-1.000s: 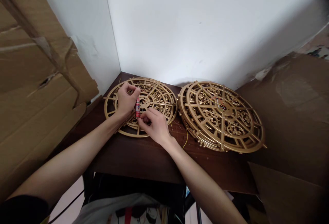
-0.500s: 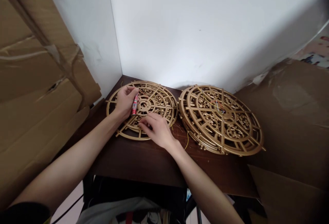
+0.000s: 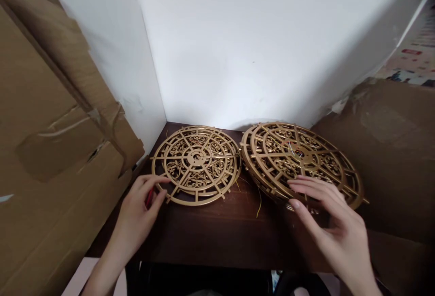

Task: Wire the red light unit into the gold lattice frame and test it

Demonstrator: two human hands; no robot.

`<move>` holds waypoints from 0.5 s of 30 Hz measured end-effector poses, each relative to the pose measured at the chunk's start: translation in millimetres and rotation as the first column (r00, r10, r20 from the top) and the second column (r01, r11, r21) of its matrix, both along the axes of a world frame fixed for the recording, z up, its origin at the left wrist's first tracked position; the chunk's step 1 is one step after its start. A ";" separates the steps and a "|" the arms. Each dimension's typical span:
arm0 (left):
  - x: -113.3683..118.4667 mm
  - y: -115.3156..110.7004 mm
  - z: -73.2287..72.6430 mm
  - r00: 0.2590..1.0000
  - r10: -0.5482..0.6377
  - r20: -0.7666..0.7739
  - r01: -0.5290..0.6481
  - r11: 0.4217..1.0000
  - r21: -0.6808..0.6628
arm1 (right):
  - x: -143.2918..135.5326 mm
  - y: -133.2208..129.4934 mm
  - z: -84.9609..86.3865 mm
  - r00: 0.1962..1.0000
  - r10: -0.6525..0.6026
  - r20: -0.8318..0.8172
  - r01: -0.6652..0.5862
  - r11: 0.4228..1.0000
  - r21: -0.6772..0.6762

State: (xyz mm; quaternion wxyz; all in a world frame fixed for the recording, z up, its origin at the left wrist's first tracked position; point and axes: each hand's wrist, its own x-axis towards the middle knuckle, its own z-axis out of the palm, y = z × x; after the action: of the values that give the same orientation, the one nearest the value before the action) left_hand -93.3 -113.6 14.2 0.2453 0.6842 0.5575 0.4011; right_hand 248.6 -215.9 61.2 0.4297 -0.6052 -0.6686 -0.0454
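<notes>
Two piles of gold openwork discs lie on a dark brown table. At the lower left rim of the left disc point(image 3: 199, 158) is my left hand point(image 3: 141, 203), with a red tube point(image 3: 149, 197) tucked in its palm, thumb and forefinger near the rim. My right hand point(image 3: 335, 216) is spread, fingertips over the front rim of the right stack point(image 3: 302, 156), thumb just below it; whether it touches the rim is hard to tell. Thin white and dark wires lie at the centre of the right stack's top disc.
The dark brown table point(image 3: 217, 237) runs along the front. A yellow wire point(image 3: 260, 203) lies between the piles. Cardboard point(image 3: 50, 151) stands at the left, more cardboard point(image 3: 390, 151) at the right, and a white wall point(image 3: 258, 51) behind.
My left hand has moved down and left off the disc, the tube now in its palm. My right hand has swung right to the other stack and opened. The view has shifted slightly.
</notes>
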 end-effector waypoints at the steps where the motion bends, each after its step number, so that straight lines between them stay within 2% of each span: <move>1: -5.0 -5.1 -5.4 0.995 -0.025 -0.098 0.024 1.000 -0.017 | 8.9 -2.2 -2.2 0.998 -0.042 0.050 0.044 0.999 -0.031; 3: -12.4 -10.9 -14.4 0.967 -0.094 -0.236 0.086 0.995 -0.041 | 19.4 -3.8 -5.9 0.990 -0.071 0.121 0.078 0.996 -0.051; 6: -15.9 -11.9 -20.3 0.927 -0.116 -0.356 0.107 0.993 -0.046 | 20.0 -0.2 -8.0 0.984 -0.062 0.168 0.069 0.997 -0.035; 9: -10.1 -7.7 -18.4 0.914 -0.099 -0.394 0.103 0.995 -0.010 | 14.0 7.1 -7.4 0.962 -0.025 0.272 0.054 0.994 -0.098; 12: 0.3 -1.2 -13.9 0.916 -0.091 -0.391 0.114 0.993 0.037 | 10.9 12.4 -5.7 0.951 -0.030 0.307 0.070 0.990 -0.120; 15: 8.2 4.8 -10.4 0.890 -0.199 -0.409 0.224 0.974 0.014 | 10.1 11.6 -1.5 0.960 -0.018 0.280 0.048 0.994 -0.100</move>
State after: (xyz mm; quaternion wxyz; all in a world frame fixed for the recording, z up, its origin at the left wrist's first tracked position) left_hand -85.1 -108.8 3.8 0.1458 0.8162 0.5058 0.2382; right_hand 258.7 -204.2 59.7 0.2979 -0.6256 -0.7138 -0.1018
